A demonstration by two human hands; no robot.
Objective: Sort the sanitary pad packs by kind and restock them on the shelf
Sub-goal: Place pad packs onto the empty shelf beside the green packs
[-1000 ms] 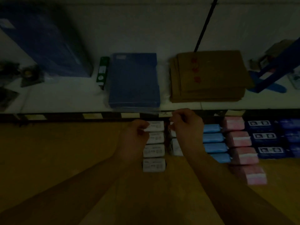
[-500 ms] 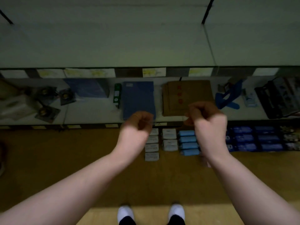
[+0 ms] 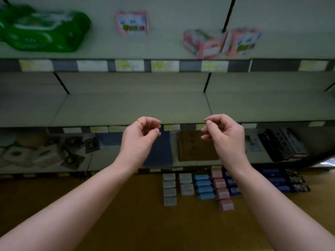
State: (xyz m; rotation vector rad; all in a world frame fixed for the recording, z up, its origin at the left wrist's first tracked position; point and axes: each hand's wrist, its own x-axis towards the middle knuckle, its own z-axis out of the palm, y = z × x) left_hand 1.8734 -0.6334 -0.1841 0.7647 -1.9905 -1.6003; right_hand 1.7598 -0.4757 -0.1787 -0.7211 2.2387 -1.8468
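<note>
Sanitary pad packs lie in sorted rows on the wooden floor below me: white packs [image 3: 169, 189], light blue packs [image 3: 204, 187], pink packs [image 3: 222, 192] and dark blue packs [image 3: 277, 180]. My left hand [image 3: 140, 135] and my right hand [image 3: 223, 135] hover at the front edge of the bare middle shelf [image 3: 136, 107]. Both hang loosely curled and hold nothing. My left hand wears a gold ring. On the top shelf sit a green pack [image 3: 41, 29] and pink packs [image 3: 132, 22], blurred.
The lower shelf holds a blue folder [image 3: 160, 151], brown envelopes [image 3: 196, 148], a black box [image 3: 282, 145] at the right and white bundles [image 3: 27, 156] at the left. More pink packs [image 3: 203, 44] stand on the top shelf at the right.
I have straightened up from the floor rows; both hands let go of the packs and rose to the middle shelf's edge. The view tilted up, showing the top shelf.
</note>
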